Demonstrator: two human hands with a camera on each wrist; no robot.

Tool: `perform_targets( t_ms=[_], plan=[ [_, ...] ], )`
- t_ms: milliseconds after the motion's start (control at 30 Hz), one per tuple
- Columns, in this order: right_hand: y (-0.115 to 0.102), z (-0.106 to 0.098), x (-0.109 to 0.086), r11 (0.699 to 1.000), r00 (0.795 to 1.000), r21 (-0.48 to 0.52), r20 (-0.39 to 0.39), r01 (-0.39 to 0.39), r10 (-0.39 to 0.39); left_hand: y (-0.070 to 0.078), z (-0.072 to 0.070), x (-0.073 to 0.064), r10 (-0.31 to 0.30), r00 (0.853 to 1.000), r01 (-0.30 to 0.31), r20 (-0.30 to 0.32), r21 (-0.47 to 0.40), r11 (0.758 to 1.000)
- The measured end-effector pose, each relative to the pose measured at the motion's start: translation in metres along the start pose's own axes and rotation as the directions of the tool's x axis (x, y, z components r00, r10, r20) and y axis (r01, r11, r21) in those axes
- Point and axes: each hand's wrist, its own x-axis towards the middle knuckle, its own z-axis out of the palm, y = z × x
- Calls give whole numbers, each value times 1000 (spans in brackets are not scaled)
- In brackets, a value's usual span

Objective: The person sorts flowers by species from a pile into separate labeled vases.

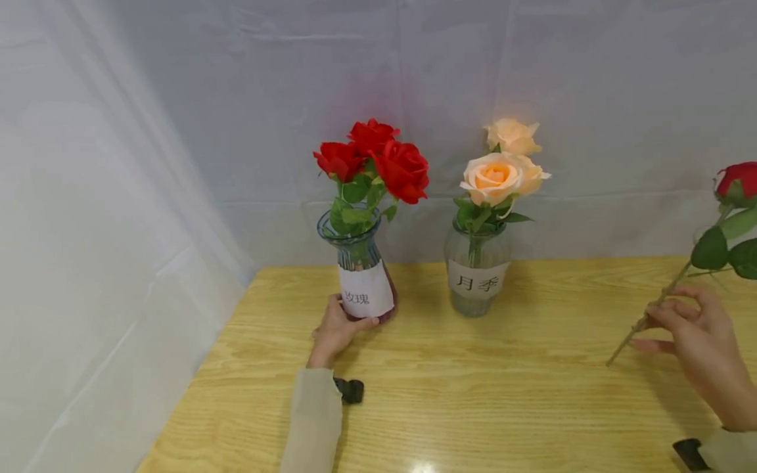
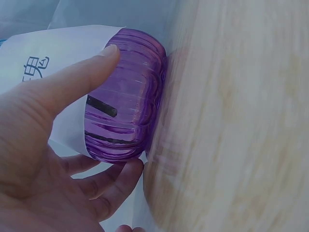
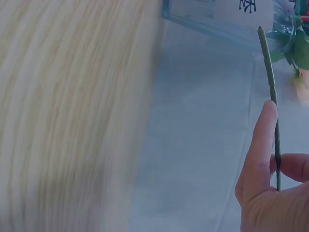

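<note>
My left hand grips the low part of a glass vase, thumb across its front and fingers round the far side. The left wrist view shows the vase's purple ribbed base at the tabletop, beside a white paper label. Several red roses stand in this vase. At the far right, my right hand pinches the stem of a single red rose, held tilted above the table with its bloom up. The stem's lower end points past the fingers in the right wrist view.
A clear glass vase with a labelled front stands right of the gripped vase, holding several peach roses. Both vases stand near the back of the wooden table, before a pale hanging sheet.
</note>
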Motion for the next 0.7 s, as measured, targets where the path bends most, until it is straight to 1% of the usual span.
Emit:
perform_targets(
  t_ms=[67, 133, 233, 300, 367, 433, 600, 700],
  plan=[
    [2, 1, 1, 1000, 1000, 23, -19, 7, -6, 0, 1, 0, -3, 1000, 3, -1, -1, 1000],
    [6, 3, 2, 998, 998, 42, -50, 37, -35, 1, 1, 0, 0, 1000, 0, -4, -1, 1000],
    [10, 8, 2, 991, 993, 101, -86, 89, -80, 1, 1, 0, -4, 1000, 4, -5, 3, 1000],
    [7, 14, 1, 980, 988, 151, -95, 133, -120, 1, 2, 0, -3, 1000, 3, -6, 7, 1000],
    [2, 23, -1, 968, 986, 202, -104, 148, -129, 1, 2, -1, -5, 1000, 5, -4, 10, 1000],
    [-3, 31, -3, 962, 983, 224, -127, 158, -132, 2, 1, 0, -5, 1000, 5, -4, 12, 1000],
    [-11, 49, -4, 965, 973, 209, -202, 156, -114, 2, 1, 0, -6, 1000, 6, -6, 8, 1000],
    [-14, 58, -3, 970, 966, 185, -234, 157, -112, 2, 1, -1, -4, 1000, 4, -10, 9, 1000]
  ],
)
